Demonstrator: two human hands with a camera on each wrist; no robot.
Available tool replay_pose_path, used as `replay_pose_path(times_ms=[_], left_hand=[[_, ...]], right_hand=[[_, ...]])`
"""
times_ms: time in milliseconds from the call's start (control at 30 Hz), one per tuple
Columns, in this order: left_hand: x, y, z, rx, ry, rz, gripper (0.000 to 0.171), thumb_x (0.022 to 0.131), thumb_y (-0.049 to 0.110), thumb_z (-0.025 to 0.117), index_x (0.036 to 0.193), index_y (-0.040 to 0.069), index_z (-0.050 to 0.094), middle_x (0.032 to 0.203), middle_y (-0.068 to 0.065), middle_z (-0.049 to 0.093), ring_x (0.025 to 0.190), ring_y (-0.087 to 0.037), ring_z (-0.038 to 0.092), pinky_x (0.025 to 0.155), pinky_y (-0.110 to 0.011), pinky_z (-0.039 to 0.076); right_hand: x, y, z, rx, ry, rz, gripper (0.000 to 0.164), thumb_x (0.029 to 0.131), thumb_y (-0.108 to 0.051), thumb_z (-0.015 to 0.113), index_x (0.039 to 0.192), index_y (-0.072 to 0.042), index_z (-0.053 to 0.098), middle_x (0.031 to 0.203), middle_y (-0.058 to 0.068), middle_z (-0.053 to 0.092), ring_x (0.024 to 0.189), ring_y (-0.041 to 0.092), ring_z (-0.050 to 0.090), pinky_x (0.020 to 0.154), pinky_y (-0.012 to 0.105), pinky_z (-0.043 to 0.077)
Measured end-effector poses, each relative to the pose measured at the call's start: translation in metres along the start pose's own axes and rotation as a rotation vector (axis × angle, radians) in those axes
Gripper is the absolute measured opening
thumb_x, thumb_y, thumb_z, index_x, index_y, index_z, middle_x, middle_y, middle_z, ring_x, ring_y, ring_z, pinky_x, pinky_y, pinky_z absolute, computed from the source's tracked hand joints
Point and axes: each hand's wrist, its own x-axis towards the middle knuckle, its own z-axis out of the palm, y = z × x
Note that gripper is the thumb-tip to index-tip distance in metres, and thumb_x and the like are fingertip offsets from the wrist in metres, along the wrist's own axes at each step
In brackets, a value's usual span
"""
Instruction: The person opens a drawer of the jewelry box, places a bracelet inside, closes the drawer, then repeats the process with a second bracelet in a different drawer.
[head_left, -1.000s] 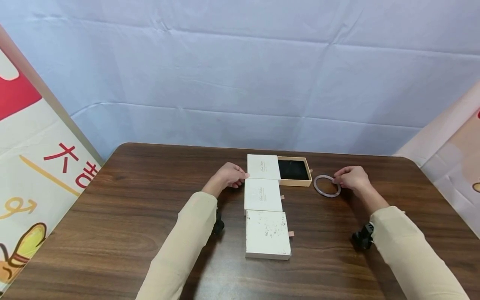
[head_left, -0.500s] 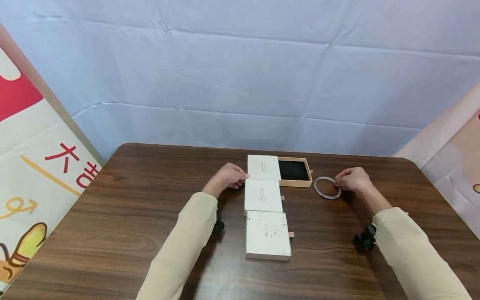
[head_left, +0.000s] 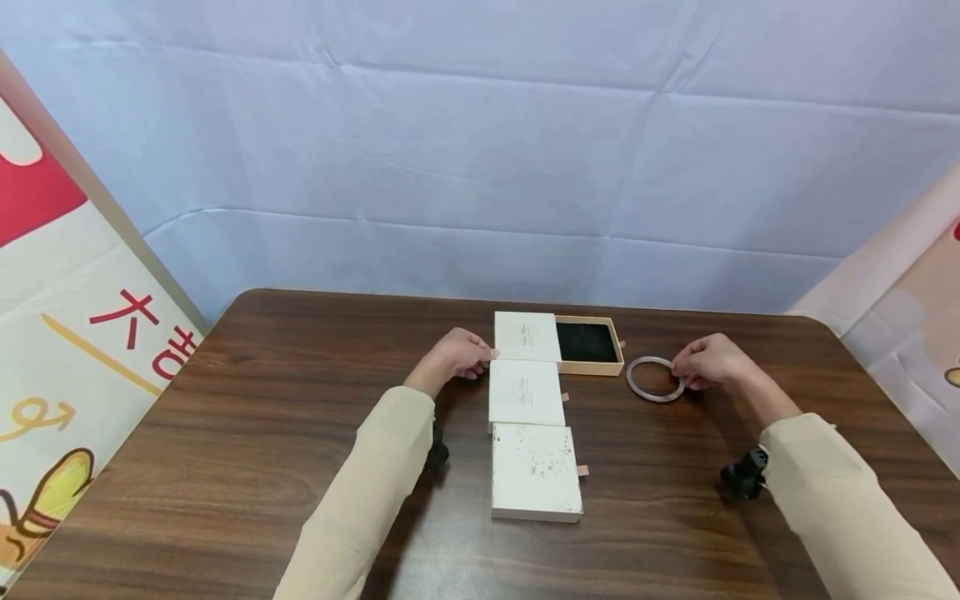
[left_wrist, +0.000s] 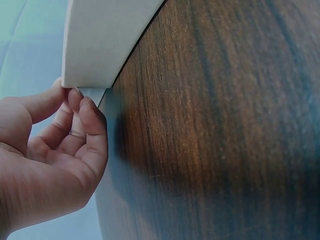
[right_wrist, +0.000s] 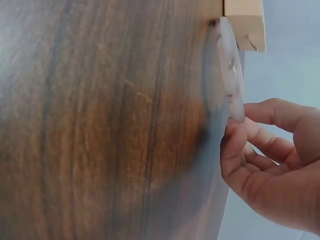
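My right hand (head_left: 711, 363) pinches a pale lilac-white bangle (right_wrist: 230, 70) by its right side, between thumb and fingers. The ring lies nearly flat, close over the table. To its left, the far white box (head_left: 525, 335) has its tan drawer (head_left: 589, 367) pulled out to the right, showing a black lining. My left hand (head_left: 462, 353) holds the near left corner of that box's white sleeve. In the left wrist view the thumb and curled fingers meet at the sleeve's corner (left_wrist: 95, 55).
Two more white boxes stand in a column toward me: a middle one (head_left: 527, 392) and a near one (head_left: 536, 469) with a speckled lid. Both have pink pull tabs on the right. A pale blue cloth (head_left: 420, 150) hangs behind the brown table (head_left: 247, 433).
My right hand and forearm have shifted slightly to the right, and the bangle has come a little nearer to me. The left hand and the boxes have stayed in place.
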Motion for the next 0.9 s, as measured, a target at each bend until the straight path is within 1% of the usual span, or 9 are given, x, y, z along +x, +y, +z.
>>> replay_pose_path(times_ms=[200,267,367,500,600,800,900], left_hand=[[0.0,-0.001,0.001,0.0,0.002,0.001,0.014,0.087,0.015,0.064,0.081,0.002,0.061,0.074,-0.006,0.052,0.063,-0.017,0.049,0.056,-0.024,0.046],[0.0,-0.001,0.001,0.0,0.001,0.0,0.014,0.087,0.015,0.064,0.081,0.002,0.061,0.074,-0.006,0.052,0.063,-0.017,0.049,0.056,-0.024,0.046],[0.0,-0.001,0.001,-0.002,0.001,-0.002,0.015,0.087,0.015,0.064,0.081,0.002,0.06,0.074,-0.006,0.052,0.063,-0.017,0.049,0.056,-0.024,0.046],[0.0,0.0,0.001,-0.007,0.005,-0.001,0.014,0.087,0.014,0.064,0.081,0.002,0.06,0.074,-0.006,0.052,0.062,-0.017,0.049,0.054,-0.023,0.046],[-0.001,0.0,0.001,-0.013,0.003,-0.003,0.014,0.087,0.014,0.064,0.081,0.002,0.06,0.074,-0.006,0.052,0.062,-0.017,0.049,0.054,-0.023,0.045],[-0.001,0.0,0.0,-0.01,0.001,0.002,0.014,0.087,0.014,0.063,0.082,0.002,0.061,0.074,-0.006,0.052,0.062,-0.017,0.049,0.055,-0.024,0.046],[-0.001,0.0,0.0,-0.009,-0.001,0.003,0.014,0.088,0.014,0.063,0.082,0.002,0.06,0.074,-0.006,0.052,0.062,-0.017,0.049,0.056,-0.024,0.046]], right_hand=[[-0.002,-0.003,-0.002,0.038,-0.029,0.012,0.02,0.082,0.005,0.056,0.093,0.021,0.056,0.066,0.003,0.061,0.057,0.01,0.056,0.056,0.026,0.052],[-0.003,-0.005,-0.003,0.033,-0.033,0.012,0.02,0.082,0.005,0.056,0.093,0.021,0.056,0.068,0.004,0.062,0.058,0.01,0.056,0.057,0.026,0.052],[-0.004,-0.007,-0.006,0.002,-0.031,0.006,0.02,0.083,0.004,0.056,0.094,0.021,0.057,0.071,0.005,0.063,0.06,0.011,0.057,0.059,0.027,0.052],[-0.006,-0.01,-0.011,-0.072,-0.022,-0.009,0.021,0.085,0.002,0.055,0.095,0.02,0.058,0.072,0.004,0.063,0.062,0.012,0.057,0.06,0.029,0.053],[-0.007,-0.012,-0.015,-0.079,-0.019,-0.016,0.021,0.085,0.002,0.055,0.095,0.02,0.058,0.073,0.004,0.063,0.062,0.012,0.057,0.06,0.029,0.053],[-0.007,-0.016,-0.02,0.019,-0.02,-0.024,0.022,0.084,0.007,0.053,0.098,0.024,0.054,0.076,0.008,0.063,0.062,0.011,0.057,0.061,0.029,0.053],[-0.009,-0.018,-0.023,0.024,-0.012,-0.027,0.023,0.085,0.006,0.053,0.1,0.024,0.053,0.077,0.008,0.062,0.062,0.01,0.058,0.062,0.03,0.053]])
